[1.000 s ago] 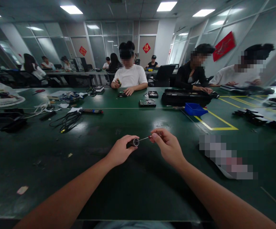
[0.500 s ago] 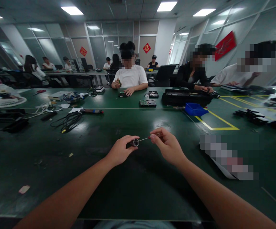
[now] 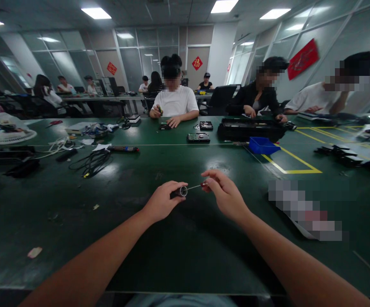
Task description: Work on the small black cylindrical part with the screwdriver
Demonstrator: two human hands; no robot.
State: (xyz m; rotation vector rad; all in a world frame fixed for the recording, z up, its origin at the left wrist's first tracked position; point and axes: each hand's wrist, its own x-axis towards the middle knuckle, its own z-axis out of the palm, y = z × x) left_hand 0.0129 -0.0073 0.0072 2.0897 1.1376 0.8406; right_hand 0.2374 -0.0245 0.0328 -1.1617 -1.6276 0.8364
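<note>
Above the green table, my left hand (image 3: 162, 200) is closed around a short dark cylinder (image 3: 183, 191) with a pale round rim at its open end. That end faces right. My right hand (image 3: 225, 194) pinches the reddish handle of a thin screwdriver (image 3: 195, 186). Its metal shaft points left, and the tip reaches the rim of the cylinder; how far it goes inside, I cannot tell. My fingers hide most of the cylinder's body and part of the handle.
Black cables (image 3: 92, 162) and a pen-like tool (image 3: 124, 149) lie at the left. A blue bin (image 3: 263, 145) stands right of centre, near a long black housing (image 3: 250, 130). Circuit-board devices (image 3: 198, 137) lie farther back. A blurred-out packet (image 3: 300, 209) is at the right. Co-workers sit opposite.
The fingers of my right hand have shifted on the screwdriver's handle. My left hand holds the cylinder almost unmoved. A co-worker at the right has moved their hands apart.
</note>
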